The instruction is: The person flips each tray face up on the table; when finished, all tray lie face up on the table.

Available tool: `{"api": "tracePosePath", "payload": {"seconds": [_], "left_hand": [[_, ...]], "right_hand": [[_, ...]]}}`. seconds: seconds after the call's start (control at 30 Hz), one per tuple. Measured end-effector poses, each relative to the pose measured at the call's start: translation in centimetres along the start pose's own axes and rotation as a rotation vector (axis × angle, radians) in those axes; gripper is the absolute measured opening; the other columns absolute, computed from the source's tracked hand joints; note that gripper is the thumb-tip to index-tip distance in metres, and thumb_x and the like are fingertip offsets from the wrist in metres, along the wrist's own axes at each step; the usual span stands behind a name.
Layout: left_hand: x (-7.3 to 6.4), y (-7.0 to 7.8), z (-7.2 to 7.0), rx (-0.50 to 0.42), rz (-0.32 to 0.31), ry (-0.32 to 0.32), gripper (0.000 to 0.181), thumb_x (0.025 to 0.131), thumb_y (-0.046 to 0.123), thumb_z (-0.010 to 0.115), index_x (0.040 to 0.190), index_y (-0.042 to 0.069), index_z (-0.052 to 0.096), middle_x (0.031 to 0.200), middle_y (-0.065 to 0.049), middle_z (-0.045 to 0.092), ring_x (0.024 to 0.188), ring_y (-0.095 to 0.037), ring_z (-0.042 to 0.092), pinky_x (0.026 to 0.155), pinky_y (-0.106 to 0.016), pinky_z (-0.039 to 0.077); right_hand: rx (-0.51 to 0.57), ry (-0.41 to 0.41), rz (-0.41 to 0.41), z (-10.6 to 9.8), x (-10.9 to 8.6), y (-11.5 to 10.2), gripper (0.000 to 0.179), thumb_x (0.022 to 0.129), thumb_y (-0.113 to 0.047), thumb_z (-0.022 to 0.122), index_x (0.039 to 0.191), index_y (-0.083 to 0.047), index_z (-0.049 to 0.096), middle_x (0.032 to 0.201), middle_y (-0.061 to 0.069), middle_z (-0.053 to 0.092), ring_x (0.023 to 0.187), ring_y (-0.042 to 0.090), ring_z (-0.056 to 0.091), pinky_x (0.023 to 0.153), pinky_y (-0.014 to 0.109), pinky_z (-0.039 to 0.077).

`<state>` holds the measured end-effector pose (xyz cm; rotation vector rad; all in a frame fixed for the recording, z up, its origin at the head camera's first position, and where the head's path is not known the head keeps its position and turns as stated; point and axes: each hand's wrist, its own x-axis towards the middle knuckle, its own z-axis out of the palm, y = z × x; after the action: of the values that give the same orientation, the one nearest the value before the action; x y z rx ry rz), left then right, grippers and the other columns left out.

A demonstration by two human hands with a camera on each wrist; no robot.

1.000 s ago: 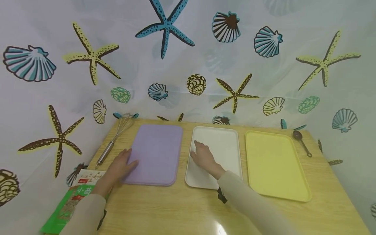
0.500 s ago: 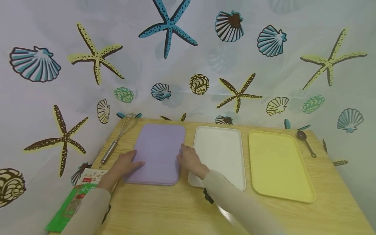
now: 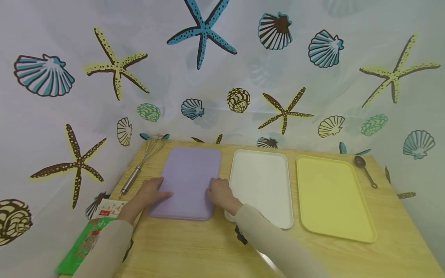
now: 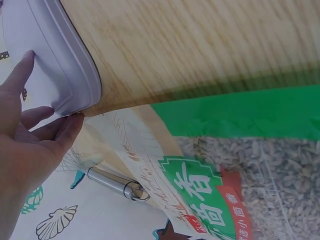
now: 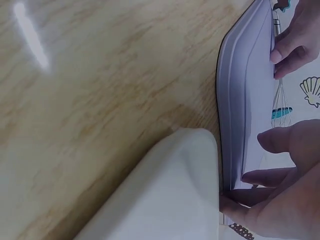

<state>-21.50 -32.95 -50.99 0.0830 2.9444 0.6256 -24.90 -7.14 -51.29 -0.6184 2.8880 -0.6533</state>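
Observation:
A flat purple tray (image 3: 189,181) with rounded corners lies on the table between my hands. My left hand (image 3: 147,193) holds its left edge, thumb over the top and fingers at the side; in the left wrist view the fingertips (image 4: 75,122) sit at the tray's rim. On the opposite side my right hand (image 3: 220,192) grips the right edge, near the front. Its curled fingers meet the rim in the right wrist view, with the thumb (image 5: 274,140) over the tray. A white tray (image 3: 260,185) is just right of this hand, partly covered by the forearm.
A yellow tray (image 3: 335,197) lies farther right, with a dark brown spoon (image 3: 365,171) beyond it. At the left are a metal whisk (image 3: 139,168) and a green seed packet (image 3: 85,239) under my left forearm. A shell-patterned cloth (image 3: 208,85) surrounds the wooden table (image 3: 180,247).
My right hand has moved left from above the white tray to the purple tray's right edge and taken hold there. My left hand stays at the left edge.

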Motion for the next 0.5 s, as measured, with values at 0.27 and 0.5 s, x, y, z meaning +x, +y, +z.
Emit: {"api": "tracePosePath", "payload": {"seconds": [0.27, 0.5], "left_hand": [[0.22, 0.31, -0.17, -0.027, -0.015, 0.005, 0.076, 0.087, 0.030, 0.071, 0.133, -0.021, 0.038, 0.134, -0.040, 0.041, 0.126, -0.056, 0.036, 0.108, -0.060, 0.029], [0.39, -0.17, 0.00, -0.044, -0.025, 0.006, 0.079, 0.085, 0.031, 0.072, 0.134, -0.020, 0.038, 0.135, -0.039, 0.041, 0.126, -0.054, 0.037, 0.108, -0.059, 0.030]], "right_hand": [[0.048, 0.040, -0.001, -0.49, -0.07, -0.19, 0.021, 0.090, -0.012, 0.055, 0.072, -0.003, 0.059, 0.066, 0.008, 0.058, 0.066, 0.024, 0.053, 0.072, 0.038, 0.049], [0.355, 0.085, 0.067, -0.61, -0.43, 0.07, 0.010, 0.077, -0.006, 0.056, 0.070, -0.001, 0.053, 0.062, 0.005, 0.046, 0.057, 0.018, 0.044, 0.050, 0.028, 0.044]]}}
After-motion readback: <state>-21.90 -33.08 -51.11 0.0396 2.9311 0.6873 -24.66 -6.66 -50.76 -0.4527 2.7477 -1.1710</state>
